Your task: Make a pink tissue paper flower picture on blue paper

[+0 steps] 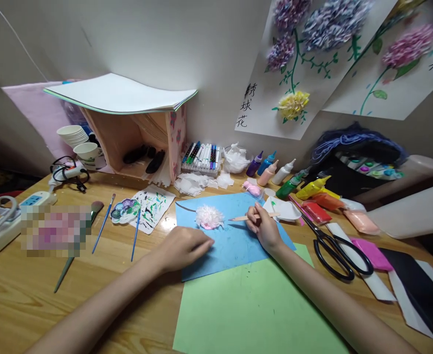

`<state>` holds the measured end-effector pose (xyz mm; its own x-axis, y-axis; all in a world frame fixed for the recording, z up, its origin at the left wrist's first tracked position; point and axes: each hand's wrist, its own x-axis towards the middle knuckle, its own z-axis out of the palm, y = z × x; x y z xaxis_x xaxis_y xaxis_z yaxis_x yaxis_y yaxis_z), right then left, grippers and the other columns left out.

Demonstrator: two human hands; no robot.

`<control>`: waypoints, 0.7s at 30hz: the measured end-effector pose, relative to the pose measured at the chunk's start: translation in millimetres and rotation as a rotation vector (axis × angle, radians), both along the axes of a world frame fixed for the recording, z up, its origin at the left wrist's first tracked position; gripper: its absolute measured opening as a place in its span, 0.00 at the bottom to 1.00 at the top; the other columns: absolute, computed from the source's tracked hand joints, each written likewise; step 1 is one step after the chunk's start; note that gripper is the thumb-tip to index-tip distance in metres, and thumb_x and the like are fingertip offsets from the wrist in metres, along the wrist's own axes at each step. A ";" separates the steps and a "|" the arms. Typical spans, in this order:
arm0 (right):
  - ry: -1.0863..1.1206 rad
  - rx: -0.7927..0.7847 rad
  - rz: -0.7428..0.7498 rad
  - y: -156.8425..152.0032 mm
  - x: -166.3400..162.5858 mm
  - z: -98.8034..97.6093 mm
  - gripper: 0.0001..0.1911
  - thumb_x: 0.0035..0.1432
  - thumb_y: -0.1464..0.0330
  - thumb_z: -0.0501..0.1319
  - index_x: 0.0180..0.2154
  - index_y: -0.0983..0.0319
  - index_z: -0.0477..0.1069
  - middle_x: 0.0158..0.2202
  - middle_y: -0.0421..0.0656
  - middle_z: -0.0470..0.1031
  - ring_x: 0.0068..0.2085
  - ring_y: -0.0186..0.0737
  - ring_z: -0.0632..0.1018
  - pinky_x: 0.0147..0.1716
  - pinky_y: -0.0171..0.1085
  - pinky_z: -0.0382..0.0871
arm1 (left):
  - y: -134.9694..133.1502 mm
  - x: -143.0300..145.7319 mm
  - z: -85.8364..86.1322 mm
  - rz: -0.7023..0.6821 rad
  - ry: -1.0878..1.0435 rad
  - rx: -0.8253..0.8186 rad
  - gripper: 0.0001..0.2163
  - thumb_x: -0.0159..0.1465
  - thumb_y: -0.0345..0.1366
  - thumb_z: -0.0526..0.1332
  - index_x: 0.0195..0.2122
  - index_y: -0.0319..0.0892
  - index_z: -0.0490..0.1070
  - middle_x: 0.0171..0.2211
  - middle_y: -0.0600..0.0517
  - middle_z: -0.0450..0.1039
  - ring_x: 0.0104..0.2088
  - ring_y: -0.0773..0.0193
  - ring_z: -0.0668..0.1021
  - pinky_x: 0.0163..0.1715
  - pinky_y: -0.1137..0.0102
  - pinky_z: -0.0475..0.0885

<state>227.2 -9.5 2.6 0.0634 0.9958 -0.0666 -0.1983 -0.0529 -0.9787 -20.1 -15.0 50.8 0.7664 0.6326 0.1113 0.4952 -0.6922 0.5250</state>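
Holding the pencil (240, 218): the right hand (262, 223), with its fingers closed around it; the tip points to the left, near the flower (209, 218) but apart from it.
Left hand (187, 247): it rests on the blue sheet (234, 246) with bent fingers; whether something is under them, I cannot tell.
Flower: it is white and pink, and lies on the upper left part of the blue sheet, between the hands.
Green sheet (253, 305): it lies partly covered by the blue sheet, and the right arm (323, 290) crosses above it.
In the way: a white scrap (290, 210) is just beyond the right hand; the scissors (334, 253) lie near the right arm, on its outer side.
Brushes (103, 226): three, all to the left; two are thin and blue, one is big and partly hidden by blur.
Palette (126, 210): one, touching one spotted napkin (153, 209).
Bottles (268, 173): at least six, purple, blue, pink, white, green and yellow.
Markers (201, 157): many, in one box; the exact number I cannot tell.
Posters (268, 108): two, on the wall (216, 54).
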 end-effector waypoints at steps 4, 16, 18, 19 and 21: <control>-0.029 0.031 -0.002 -8.0 -8.7 -0.6 0.27 0.60 0.51 0.47 0.17 0.61 0.56 0.10 0.34 0.53 0.14 0.28 0.54 0.16 0.32 0.43 | 46.3 6.2 14.7 0.583 0.001 0.239 0.11 0.65 0.38 0.51 0.43 0.45 0.71 0.39 0.50 0.75 0.40 0.62 0.76 0.39 0.70 0.69; 0.065 0.030 -0.021 -12.1 -11.7 -3.1 0.27 0.61 0.50 0.46 0.18 0.61 0.56 0.12 0.35 0.54 0.15 0.29 0.53 0.16 0.33 0.45 | 108.6 14.0 16.1 0.989 0.298 0.089 0.11 0.59 0.36 0.57 0.39 0.37 0.73 0.39 0.38 0.75 0.42 0.49 0.77 0.38 0.64 0.69; 0.083 0.015 -0.019 -15.5 -11.2 -1.5 0.27 0.61 0.50 0.45 0.18 0.60 0.56 0.12 0.35 0.54 0.15 0.29 0.53 0.16 0.33 0.45 | 109.9 8.4 14.0 0.980 0.243 0.092 0.12 0.59 0.35 0.56 0.41 0.38 0.73 0.39 0.40 0.76 0.43 0.52 0.76 0.39 0.66 0.69; 0.091 0.011 -0.019 -17.8 -11.5 -0.4 0.27 0.61 0.50 0.45 0.18 0.60 0.56 0.12 0.35 0.53 0.15 0.30 0.53 0.16 0.33 0.46 | 110.5 5.2 13.6 0.968 0.214 0.095 0.12 0.59 0.34 0.55 0.41 0.38 0.73 0.40 0.40 0.76 0.43 0.52 0.76 0.40 0.66 0.68; 0.106 0.006 -0.029 -22.8 -13.7 1.8 0.27 0.61 0.50 0.45 0.18 0.60 0.56 0.12 0.35 0.53 0.15 0.31 0.54 0.16 0.34 0.47 | 111.6 -0.8 13.6 0.934 0.156 0.102 0.13 0.59 0.34 0.54 0.40 0.37 0.74 0.40 0.40 0.76 0.43 0.53 0.76 0.40 0.66 0.68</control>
